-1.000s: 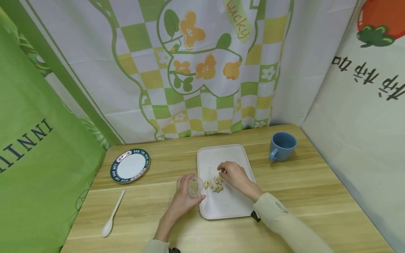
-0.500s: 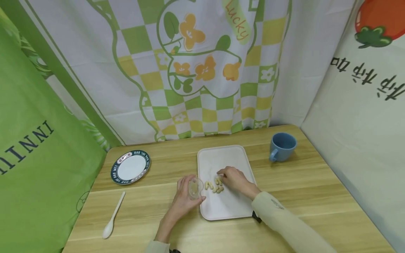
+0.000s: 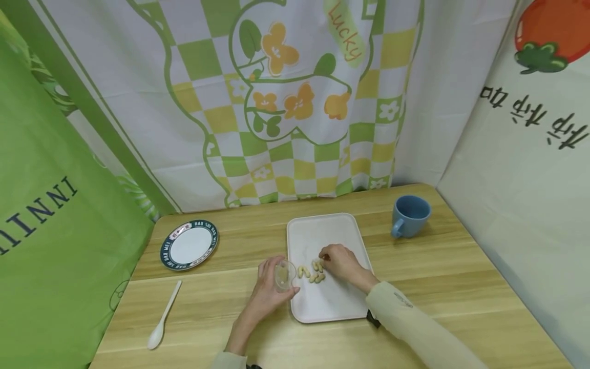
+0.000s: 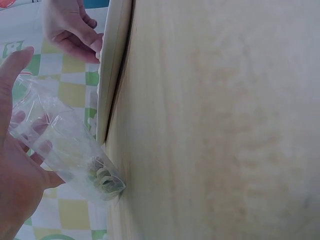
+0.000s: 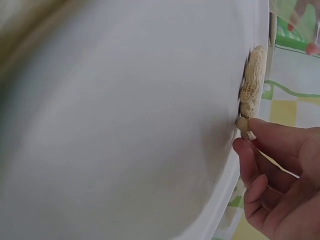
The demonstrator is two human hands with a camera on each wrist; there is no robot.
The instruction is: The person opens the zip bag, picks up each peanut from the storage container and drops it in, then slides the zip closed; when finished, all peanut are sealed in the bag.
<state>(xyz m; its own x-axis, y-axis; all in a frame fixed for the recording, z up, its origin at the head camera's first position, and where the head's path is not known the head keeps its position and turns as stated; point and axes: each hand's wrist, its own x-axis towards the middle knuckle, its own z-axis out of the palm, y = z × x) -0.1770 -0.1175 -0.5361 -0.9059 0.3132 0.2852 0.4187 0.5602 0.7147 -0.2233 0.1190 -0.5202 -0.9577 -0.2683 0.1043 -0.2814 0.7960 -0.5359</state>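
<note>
My left hand (image 3: 268,284) holds a clear plastic bag (image 3: 287,275) upright at the tray's left edge, its round mouth facing up. In the left wrist view, several peanuts (image 4: 105,175) lie in the bottom of the bag, with fingers and thumb around its upper part. On the white tray (image 3: 329,233) lie several unshelled peanuts (image 3: 317,278) in a loose cluster. My right hand (image 3: 343,264) reaches over the tray from the right. Its thumb and forefinger pinch the end of a peanut (image 5: 243,124) at the cluster's right side, with other peanuts (image 5: 254,75) just beyond.
A blue mug (image 3: 411,216) stands at the back right of the wooden table (image 3: 249,236). A dark-rimmed plate (image 3: 190,245) sits at the back left, with a white spoon (image 3: 157,333) in front of it. Printed curtains (image 3: 299,164) close off the back and sides.
My right hand has lowered slightly toward the peanuts, and its thumb and forefinger have closed on one. The left hand with the bag stays nearly in place.
</note>
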